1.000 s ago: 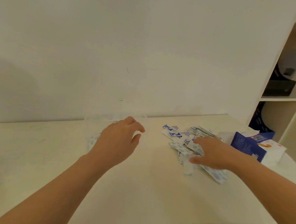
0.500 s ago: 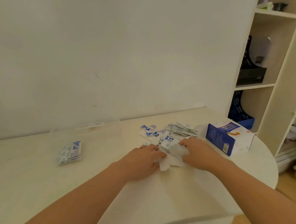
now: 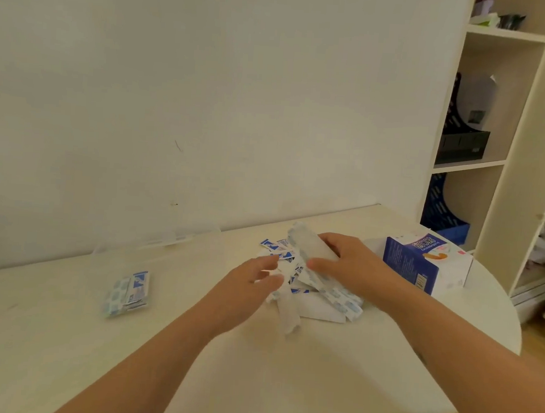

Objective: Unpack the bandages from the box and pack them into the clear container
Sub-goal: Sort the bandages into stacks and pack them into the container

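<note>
A loose pile of white and blue bandage packets lies on the cream table. My right hand grips a bunch of packets lifted at the top of the pile. My left hand reaches into the pile's left side with fingers spread and straight. The blue and white bandage box lies on its side just right of the pile. The clear container stands against the wall at the left, hard to make out, with a small stack of bandages inside it.
The table has a rounded right edge. Beyond it stands a cream shelf unit holding a black tray and a blue file rack. A plain wall runs along the table's back.
My left hand has come from the clear container over to the pile. My right hand has lifted a bunch of packets off the pile. The camera has swung right.
</note>
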